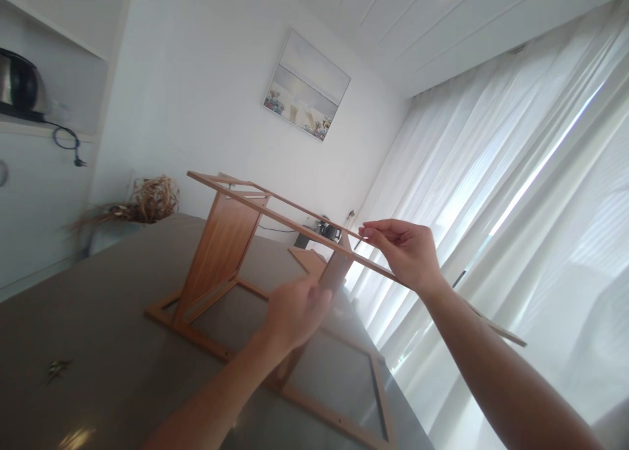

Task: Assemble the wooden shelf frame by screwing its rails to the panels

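Note:
A wooden rack frame (206,345) lies on its side on the grey table, one side frame flat and the other raised above it. Two panels join them: a slatted wooden panel (221,240) at the left and a second panel (337,271) near the middle. My left hand (297,312) is closed around the near edge of the second panel, its fingertips partly hidden. Above the upper rail (280,215), my right hand (403,247) pinches a thin dark screw (358,244) close to where that panel meets the rail.
On the grey table (113,332) lie a small pile of metal screws (57,369) and a shiny brass-coloured pile (76,438). Another wooden piece (308,260) lies behind the rack. White curtains (540,194) hang along the right; a kettle (19,83) stands on a left shelf.

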The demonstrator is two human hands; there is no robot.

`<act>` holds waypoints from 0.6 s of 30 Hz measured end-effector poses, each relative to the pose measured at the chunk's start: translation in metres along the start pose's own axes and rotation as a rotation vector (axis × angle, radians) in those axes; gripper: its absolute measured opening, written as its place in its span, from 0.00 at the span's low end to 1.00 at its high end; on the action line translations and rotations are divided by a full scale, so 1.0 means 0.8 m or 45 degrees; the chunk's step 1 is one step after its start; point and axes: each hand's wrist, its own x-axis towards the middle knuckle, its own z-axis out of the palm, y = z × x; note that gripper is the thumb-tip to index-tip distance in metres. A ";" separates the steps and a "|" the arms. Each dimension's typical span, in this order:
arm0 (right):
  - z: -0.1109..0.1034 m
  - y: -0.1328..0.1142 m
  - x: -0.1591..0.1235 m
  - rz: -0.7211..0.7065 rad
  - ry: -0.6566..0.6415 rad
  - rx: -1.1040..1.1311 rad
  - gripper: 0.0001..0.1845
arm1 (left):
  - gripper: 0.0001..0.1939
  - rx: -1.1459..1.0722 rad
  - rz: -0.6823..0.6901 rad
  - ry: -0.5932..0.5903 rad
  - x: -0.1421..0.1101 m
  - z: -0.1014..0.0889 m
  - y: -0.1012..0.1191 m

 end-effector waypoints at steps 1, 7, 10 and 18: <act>0.001 -0.001 -0.001 -0.003 0.042 0.031 0.14 | 0.18 -0.006 0.029 0.025 0.001 -0.012 0.003; -0.015 0.014 -0.018 0.133 0.268 0.455 0.13 | 0.17 0.146 0.416 0.345 0.039 -0.110 0.026; -0.035 0.024 -0.031 0.209 0.341 0.540 0.12 | 0.13 0.375 0.515 0.379 0.084 -0.164 0.020; -0.096 0.056 -0.037 0.115 0.140 -0.439 0.16 | 0.27 0.933 -0.053 0.030 0.185 -0.260 -0.035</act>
